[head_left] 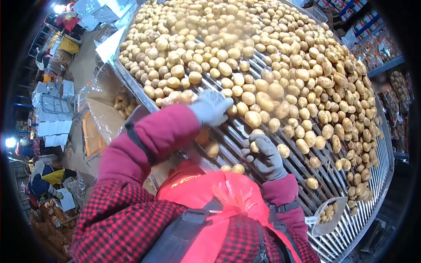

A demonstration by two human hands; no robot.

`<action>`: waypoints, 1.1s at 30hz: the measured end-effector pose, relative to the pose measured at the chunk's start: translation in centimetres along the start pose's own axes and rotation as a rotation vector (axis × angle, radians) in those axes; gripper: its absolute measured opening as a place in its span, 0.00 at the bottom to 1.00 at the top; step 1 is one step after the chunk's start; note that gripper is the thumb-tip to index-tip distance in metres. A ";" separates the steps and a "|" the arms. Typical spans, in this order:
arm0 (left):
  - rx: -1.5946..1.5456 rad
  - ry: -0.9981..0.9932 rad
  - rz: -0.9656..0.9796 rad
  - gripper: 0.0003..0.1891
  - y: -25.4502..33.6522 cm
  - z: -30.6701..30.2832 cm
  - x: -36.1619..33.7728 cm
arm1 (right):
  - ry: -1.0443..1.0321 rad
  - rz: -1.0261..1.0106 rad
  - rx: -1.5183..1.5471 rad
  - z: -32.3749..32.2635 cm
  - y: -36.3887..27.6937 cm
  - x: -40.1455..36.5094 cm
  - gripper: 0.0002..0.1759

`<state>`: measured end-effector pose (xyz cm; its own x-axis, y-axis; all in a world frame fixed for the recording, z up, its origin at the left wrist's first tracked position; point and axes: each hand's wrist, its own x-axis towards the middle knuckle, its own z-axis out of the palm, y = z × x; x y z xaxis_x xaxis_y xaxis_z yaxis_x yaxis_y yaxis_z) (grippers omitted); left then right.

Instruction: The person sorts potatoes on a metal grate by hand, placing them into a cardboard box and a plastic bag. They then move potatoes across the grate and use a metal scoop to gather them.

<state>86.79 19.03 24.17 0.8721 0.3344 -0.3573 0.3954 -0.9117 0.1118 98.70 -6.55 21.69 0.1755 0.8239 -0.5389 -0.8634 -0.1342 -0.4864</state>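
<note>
My left hand [212, 108], in a grey glove, reaches over the slatted metal rack [228, 140]. Its fingers are pressed together and curl down beside several potatoes [253, 119]; whatever lies under them is hidden. Lower and to the right, my right hand [268, 158], gloved in darker grey, is closed with bent fingers around a small potato [254, 147]. Loose potatoes lie thickly over the far and right parts of the rack. Near my body a few rest singly on the bars, one potato [212, 149] below my left hand.
A scoop-like tray [329, 215] with small potatoes sits at the rack's lower right. Left of the rack is an open carton [105, 107] lined with clear plastic. White boxes [55, 116] stand farther left, near a person [39, 186]. Bagged goods fill shelves [386, 65] at right.
</note>
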 end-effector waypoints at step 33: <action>-2.113 0.823 -0.451 0.24 -3.1 14.0 -26.3 | -0.044 -0.030 -0.256 -1.4 0.1 0.8 0.20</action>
<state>58.58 9.70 20.30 0.3485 0.8616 -0.3690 -0.3055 0.4766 0.8244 99.39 -6.63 20.25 0.1731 0.8522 -0.4938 -0.7096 -0.2398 -0.6625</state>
